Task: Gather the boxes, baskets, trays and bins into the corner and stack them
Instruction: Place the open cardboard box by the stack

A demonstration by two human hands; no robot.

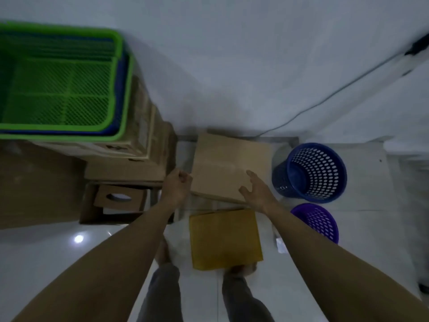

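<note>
**Both hands on the cardboard box**

I see both arms stretched forward. The left hand (177, 187) curls at the cardboard box (228, 163)'s left edge; I can't tell if it grips. The right hand (257, 191) rests on top with fingers spread. The box sits against the wall, beside the blue basket (313, 173).

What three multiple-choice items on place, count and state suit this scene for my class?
1. Where is the green tray? A on the floor; B atop the stacked cardboard boxes; C inside a bin.
2. How many perforated bins are in view? A one; B two; C four.
3. What is the right hand doing? A resting on the brown box; B holding a bin; C hanging idle.
Answers: 1 B, boxes show beneath it; 2 B, blue bin and purple bin; 3 A, fingers spread on its top.
</note>
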